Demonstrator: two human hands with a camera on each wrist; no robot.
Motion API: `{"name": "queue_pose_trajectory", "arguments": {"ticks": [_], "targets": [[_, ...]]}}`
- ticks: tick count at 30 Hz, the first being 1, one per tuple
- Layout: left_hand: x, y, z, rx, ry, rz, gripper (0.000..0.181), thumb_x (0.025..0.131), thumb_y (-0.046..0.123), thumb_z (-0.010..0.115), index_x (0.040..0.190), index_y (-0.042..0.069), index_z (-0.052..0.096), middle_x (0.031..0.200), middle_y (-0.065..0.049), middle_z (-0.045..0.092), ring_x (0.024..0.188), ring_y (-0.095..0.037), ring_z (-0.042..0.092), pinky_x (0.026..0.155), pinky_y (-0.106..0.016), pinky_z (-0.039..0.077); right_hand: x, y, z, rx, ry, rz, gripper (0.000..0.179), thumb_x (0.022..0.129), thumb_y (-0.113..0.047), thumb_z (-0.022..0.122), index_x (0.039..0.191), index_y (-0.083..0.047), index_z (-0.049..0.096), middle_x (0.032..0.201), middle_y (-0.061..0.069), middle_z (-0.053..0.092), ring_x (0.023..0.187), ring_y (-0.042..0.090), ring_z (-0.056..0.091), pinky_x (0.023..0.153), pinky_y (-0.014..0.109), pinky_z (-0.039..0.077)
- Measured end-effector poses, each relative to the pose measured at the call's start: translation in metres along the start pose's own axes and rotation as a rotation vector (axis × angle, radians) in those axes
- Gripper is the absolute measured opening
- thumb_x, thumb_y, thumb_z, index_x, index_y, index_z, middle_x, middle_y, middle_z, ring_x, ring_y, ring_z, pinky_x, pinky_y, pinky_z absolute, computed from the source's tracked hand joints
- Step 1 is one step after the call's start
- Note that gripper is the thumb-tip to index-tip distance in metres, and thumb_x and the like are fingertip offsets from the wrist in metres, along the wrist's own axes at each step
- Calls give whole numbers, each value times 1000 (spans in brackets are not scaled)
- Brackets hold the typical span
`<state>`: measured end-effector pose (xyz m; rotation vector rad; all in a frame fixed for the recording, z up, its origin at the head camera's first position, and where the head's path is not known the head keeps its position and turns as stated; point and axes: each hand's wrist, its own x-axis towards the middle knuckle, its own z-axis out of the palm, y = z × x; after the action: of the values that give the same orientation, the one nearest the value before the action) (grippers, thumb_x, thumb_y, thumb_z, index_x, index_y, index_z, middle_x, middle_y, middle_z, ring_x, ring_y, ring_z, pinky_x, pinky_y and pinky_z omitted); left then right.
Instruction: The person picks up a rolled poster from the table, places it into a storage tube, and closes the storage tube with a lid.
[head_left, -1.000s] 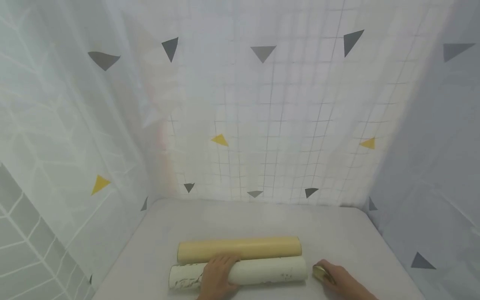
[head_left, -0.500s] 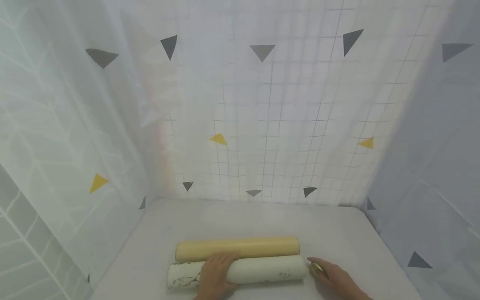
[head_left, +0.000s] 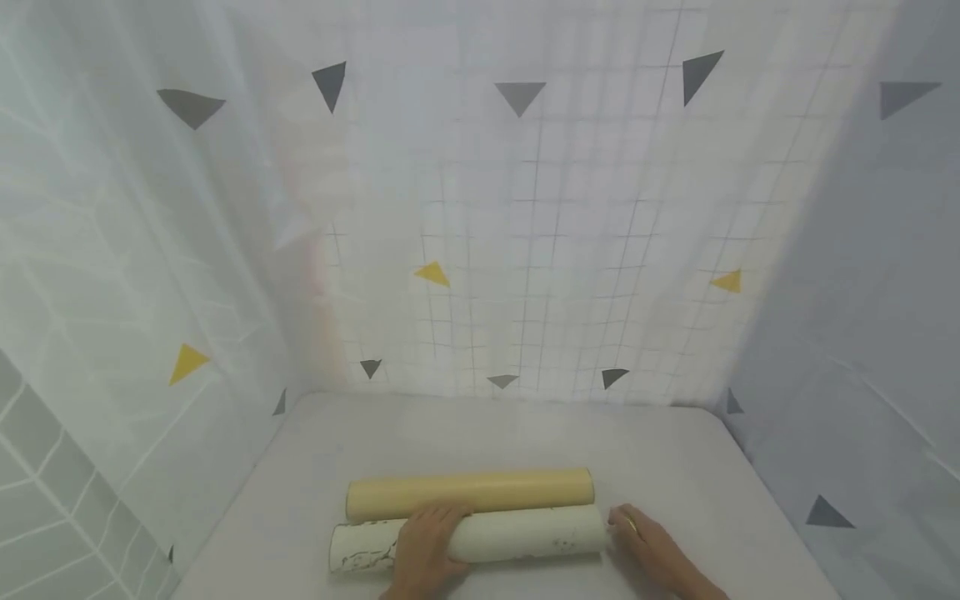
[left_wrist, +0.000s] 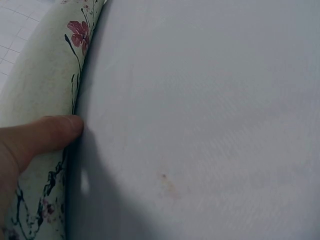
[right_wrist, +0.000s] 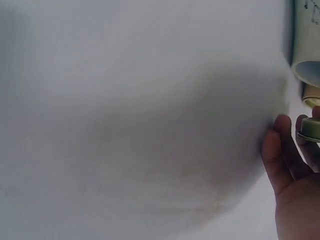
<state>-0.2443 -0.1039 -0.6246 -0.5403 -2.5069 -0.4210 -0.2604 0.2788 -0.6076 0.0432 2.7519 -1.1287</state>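
Observation:
A pale tube with a dark and red floral print (head_left: 528, 534) lies crosswise on the white table. My left hand (head_left: 429, 542) grips it left of its middle, thumb (left_wrist: 65, 131) on the near side and fingers over the top. A plain yellow tube (head_left: 510, 490) lies just behind it. At the right end of the pale tube, my right hand (head_left: 647, 546) holds a round gold-coloured cap (right_wrist: 311, 129), mostly hidden by fingers in the head view. The right wrist view shows the pale tube's hollow end (right_wrist: 309, 71) close by, apart from the cap.
The white tabletop (head_left: 450, 425) has rounded far corners. Behind it hangs a translucent sheet (head_left: 517, 208) with grey and yellow triangles, and similar sheets enclose both sides. A small brownish stain (left_wrist: 170, 186) marks the table surface near the left hand.
My right hand has moved left with the cap, nearer the pale tube's right end, and the cap has turned more out of sight. The left hand keeps its grip on the tube.

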Motion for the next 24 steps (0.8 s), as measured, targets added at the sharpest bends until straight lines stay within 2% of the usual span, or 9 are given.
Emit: {"name": "queue_pose_trajectory", "arguments": {"ticks": [2, 4, 7, 9, 12, 14, 18, 21, 24], "targets": [[-1, -1, 3, -3, 34, 27, 74, 47, 45, 97, 114, 30, 69, 108, 15, 75, 103, -10, 69, 95, -38, 59, 2, -3, 1, 44, -8, 22, 45, 110, -43, 35, 112, -7, 61, 97, 2, 62, 91, 17, 57, 80, 35, 55], [-2, -2, 5, 3, 55, 53, 73, 46, 46, 97, 113, 30, 69, 107, 15, 74, 101, -10, 69, 94, -38, 58, 1, -6, 2, 70, -17, 62, 46, 111, -43, 31, 109, -6, 59, 92, 3, 57, 86, 16, 50, 75, 30, 51], [-4, -4, 6, 25, 49, 73, 73, 46, 49, 97, 111, 30, 69, 105, 16, 75, 99, -9, 69, 92, -35, 59, 0, -10, 7, 73, -28, 83, 49, 110, -45, 31, 109, -4, 57, 95, 5, 59, 88, 18, 51, 80, 36, 55], [-4, -4, 5, 30, 25, 72, 74, 46, 51, 97, 111, 30, 69, 105, 16, 75, 98, -9, 70, 91, -34, 59, -1, -12, 11, 75, -33, 77, 52, 110, -47, 32, 112, -2, 57, 102, 6, 62, 93, 20, 55, 91, 45, 58], [-4, -5, 2, 23, -4, 69, 76, 46, 51, 98, 113, 30, 69, 107, 16, 76, 99, -9, 71, 91, -34, 60, 0, -15, 17, 100, -36, 61, 58, 109, -53, 31, 121, -3, 56, 114, 8, 66, 107, 24, 62, 103, 57, 53], [-4, -5, 2, 11, -9, 75, 77, 46, 50, 98, 114, 30, 69, 108, 16, 76, 100, -9, 71, 91, -35, 60, 2, -18, 19, 123, -32, 33, 60, 109, -54, 29, 126, -3, 57, 120, 7, 66, 115, 26, 63, 109, 60, 50], [-3, -6, 7, -3, 7, 120, 77, 46, 49, 98, 116, 31, 69, 109, 17, 75, 100, -8, 70, 91, -35, 60, 4, -22, 20, 168, -52, 29, 62, 108, -56, 28, 128, -6, 59, 117, 4, 67, 108, 21, 64, 105, 58, 53], [-3, -6, 9, -4, 23, 147, 80, 44, 49, 99, 116, 30, 69, 107, 18, 75, 99, -7, 70, 89, -33, 60, 3, -23, 21, 204, -76, 59, 63, 107, -59, 28, 127, -8, 59, 113, 2, 67, 102, 16, 62, 102, 58, 55], [-3, -3, 8, -7, 33, 138, 81, 41, 47, 99, 115, 31, 69, 106, 18, 76, 98, -7, 70, 88, -32, 60, 1, -22, 20, 221, -79, 64, 64, 107, -61, 28, 128, -8, 59, 114, 3, 68, 103, 17, 62, 101, 59, 54]]}}
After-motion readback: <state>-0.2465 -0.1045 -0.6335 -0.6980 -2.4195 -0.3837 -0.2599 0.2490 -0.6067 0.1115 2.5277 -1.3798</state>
